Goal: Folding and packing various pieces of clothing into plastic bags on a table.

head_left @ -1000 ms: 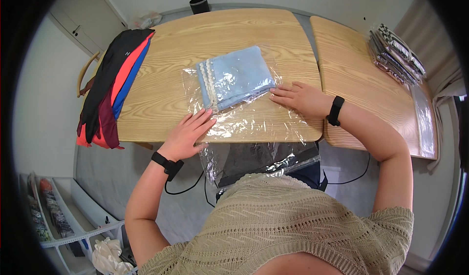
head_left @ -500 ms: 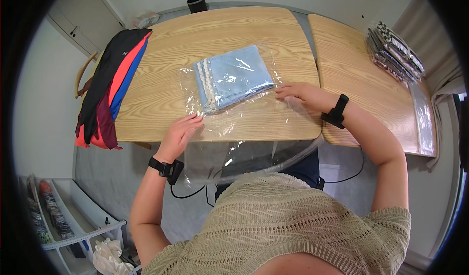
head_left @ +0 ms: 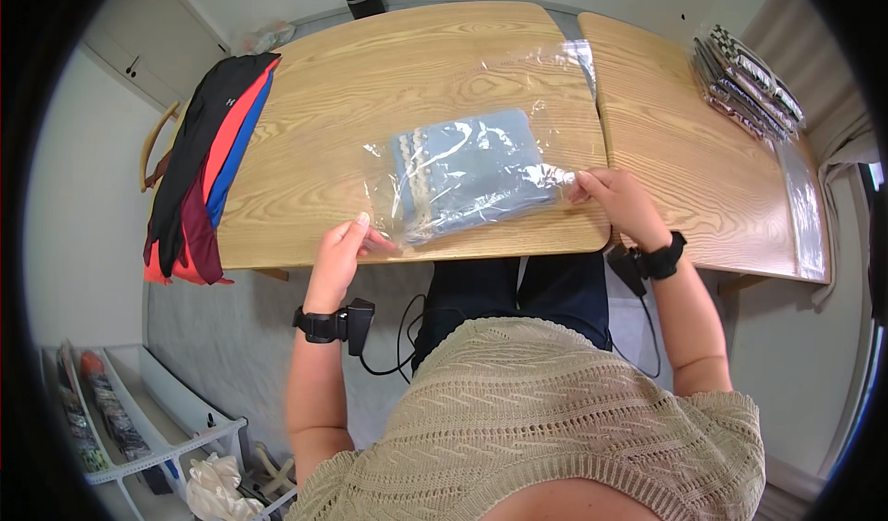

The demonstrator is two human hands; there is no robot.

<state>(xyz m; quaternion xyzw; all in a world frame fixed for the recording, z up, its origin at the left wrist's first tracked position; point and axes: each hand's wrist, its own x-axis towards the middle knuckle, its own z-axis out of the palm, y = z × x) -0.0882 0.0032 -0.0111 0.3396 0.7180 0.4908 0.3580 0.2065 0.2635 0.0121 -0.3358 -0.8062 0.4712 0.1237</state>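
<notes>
Only marking I can pick out is a small pale logo (head_left: 230, 102) on the black garment (head_left: 197, 142), draped with red, blue and maroon clothes (head_left: 228, 165) off beyond the left hand (head_left: 339, 253). Couldn't spot a label on the thing being handled.

That's a clear plastic bag (head_left: 560, 177) with a folded light blue cloth (head_left: 476, 156) inside, lying on the wooden bench (head_left: 314, 165) between the hands and just beyond them. Cream lace trim (head_left: 418, 174) runs in rows down the left-hand end, and the film's super shiny and crinkly.

Hands are well apart. The right hand (head_left: 624, 205) has the near right part of the bag pinched between thumb and fingers. Left one is at the near left corner, thumb up, but I can't tell if it's actually gripping the film.

Compared with a second ago, the bag's loose end no longer hangs off the near edge toward the lap. It's spread out past the cloth now, away from the hands, and the cloth sits further right.
</notes>
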